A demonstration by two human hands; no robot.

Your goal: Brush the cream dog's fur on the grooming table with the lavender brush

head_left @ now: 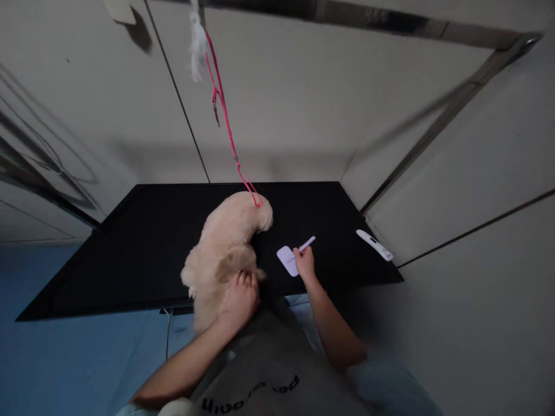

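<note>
A small cream-coloured dog [229, 225] is on the black grooming table [130, 248], its near end at the table's front edge. A pink grooming loop [225, 115] hangs down to the dog's far end. My left hand [243, 294] is closed on the fluffy near part of the dog, fingers curled into the fur; which body part it grips I cannot make out. To the right of the dog, my right hand [304, 263] holds a lilac slicker brush [286, 260] by its handle, apart from the dog. The brush's flat back faces up.
A white hair clipper [375, 245] lies at the table's right edge. Metal bars [329, 14] of the grooming frame run overhead and down the right side [433, 138]. Pale wall panels [277, 104] stand behind the table. A cable [168, 335] hangs below the front edge over blue floor.
</note>
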